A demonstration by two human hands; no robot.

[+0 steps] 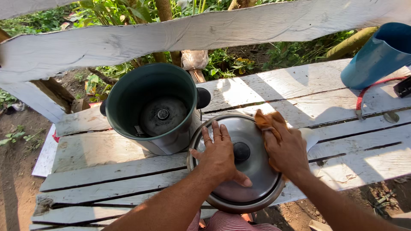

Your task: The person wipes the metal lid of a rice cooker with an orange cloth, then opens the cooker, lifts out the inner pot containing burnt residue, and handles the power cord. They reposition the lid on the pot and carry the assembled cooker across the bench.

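A round steel lid (252, 171) with a black knob (241, 151) lies flat on the white plank table (128, 171), partly over the near edge. My left hand (219, 154) rests flat on the lid's left side, fingers spread. My right hand (286, 150) presses a crumpled brown cloth (266, 122) against the lid's right side. Just behind the lid stands a dark green cooker body (150, 109) with black side handles, open and showing a heating plate (163, 114) inside.
A blue plastic jug (379, 55) stands at the far right with a red strap (369, 90) and a black object (403, 87) beside it. A white plank rail (205, 34) crosses behind the table. Greenery and bare earth lie beyond.
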